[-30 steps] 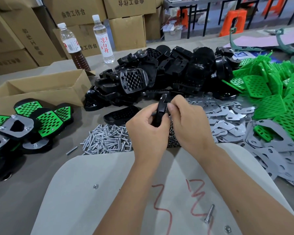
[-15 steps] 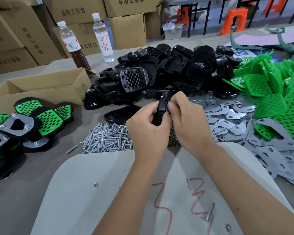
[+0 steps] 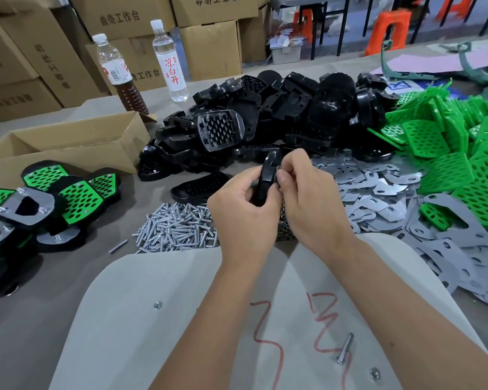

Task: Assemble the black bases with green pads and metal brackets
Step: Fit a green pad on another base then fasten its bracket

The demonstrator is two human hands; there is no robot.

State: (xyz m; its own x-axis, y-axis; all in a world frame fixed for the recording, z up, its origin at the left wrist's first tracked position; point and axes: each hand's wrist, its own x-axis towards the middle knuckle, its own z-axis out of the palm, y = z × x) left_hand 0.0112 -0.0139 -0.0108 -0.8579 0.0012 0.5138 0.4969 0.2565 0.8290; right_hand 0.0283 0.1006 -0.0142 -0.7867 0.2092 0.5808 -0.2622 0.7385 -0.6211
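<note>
Grey table (image 3: 26, 333), cardboard boxes (image 3: 209, 49) behind; both hands grip black base (image 3: 266, 180).

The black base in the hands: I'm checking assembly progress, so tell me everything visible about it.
The black base looks like glossy moulded plastic, held upright and edge-on above the table, so its faces are hidden. The left hand grips its lower part; the right hand pinches at its right edge. No green pad or bracket is visible on it.

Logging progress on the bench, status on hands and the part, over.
Left hand grips black base, held on edge. Right hand pinches at its upper rim; what it pinches is too small to tell. Nothing in the way.
</note>
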